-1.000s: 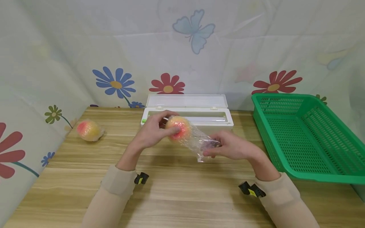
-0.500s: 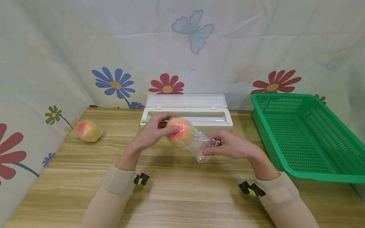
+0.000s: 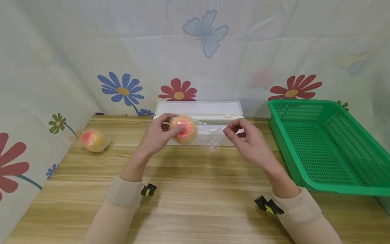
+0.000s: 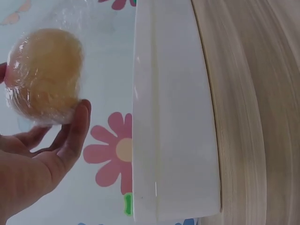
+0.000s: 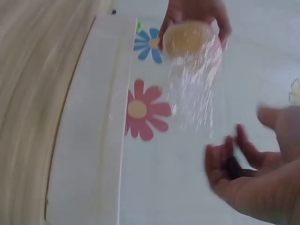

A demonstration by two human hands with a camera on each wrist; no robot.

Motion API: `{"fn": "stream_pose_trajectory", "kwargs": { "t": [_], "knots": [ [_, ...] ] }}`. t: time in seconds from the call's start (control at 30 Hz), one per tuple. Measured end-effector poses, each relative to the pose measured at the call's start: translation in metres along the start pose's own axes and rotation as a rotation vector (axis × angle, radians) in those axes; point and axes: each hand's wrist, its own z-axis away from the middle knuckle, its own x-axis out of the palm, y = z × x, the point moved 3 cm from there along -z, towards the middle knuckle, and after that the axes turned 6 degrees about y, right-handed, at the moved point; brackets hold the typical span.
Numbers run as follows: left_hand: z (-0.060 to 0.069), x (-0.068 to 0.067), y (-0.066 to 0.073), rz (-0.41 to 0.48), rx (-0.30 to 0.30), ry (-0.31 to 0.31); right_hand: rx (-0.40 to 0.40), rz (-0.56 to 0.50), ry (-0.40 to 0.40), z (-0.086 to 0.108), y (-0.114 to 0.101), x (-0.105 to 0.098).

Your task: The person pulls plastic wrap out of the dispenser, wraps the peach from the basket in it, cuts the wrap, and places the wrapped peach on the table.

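In the head view my left hand (image 3: 156, 135) grips a peach (image 3: 184, 130) wrapped in clear cling film, thumb on its pink side. In the left wrist view the fingertips hold the yellowish peach (image 4: 49, 75) from below. Loose cling film (image 3: 210, 135) trails from the fruit to the right. My right hand (image 3: 248, 142) is beside the end of that film. In the right wrist view the right hand (image 5: 258, 173) has its thumb apart from loosely bent fingers, clear of the film (image 5: 194, 93). A small dark patch shows between those fingers; its nature is unclear.
Behind the hands stands a white cling film box (image 3: 210, 118) with its clear lid (image 3: 199, 107) raised. Another film-wrapped peach (image 3: 95, 140) lies on the wooden table (image 3: 195, 203) at the left. A green plastic basket (image 3: 327, 149) stands at the right.
Both hands and the peach have moved up towards the box, the peach also slightly left. The right hand has let go of the bunched film, which now hangs looser and more spread.
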Motion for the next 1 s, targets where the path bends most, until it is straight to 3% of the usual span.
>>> {"fn": "stream_pose_trajectory", "kwargs": {
  "t": [0.07, 0.17, 0.33, 0.53, 1.0],
  "knots": [
    [0.001, 0.004, 0.002, -0.029, 0.002, 0.024, -0.036, -0.124, 0.038, 0.003, -0.006, 0.005],
    [0.002, 0.011, 0.007, -0.064, 0.034, 0.038, -0.05, -0.304, 0.014, 0.007, -0.012, 0.016],
    [0.006, 0.022, 0.014, -0.055, 0.088, 0.035, 0.06, -0.42, -0.042, 0.009, -0.009, 0.031],
    [0.01, 0.028, 0.019, -0.078, 0.114, 0.061, 0.179, -0.458, -0.014, 0.009, -0.002, 0.038],
    [0.012, 0.031, 0.022, -0.105, 0.162, 0.071, 0.205, -0.423, -0.013, 0.007, 0.002, 0.04]
  ]
}}
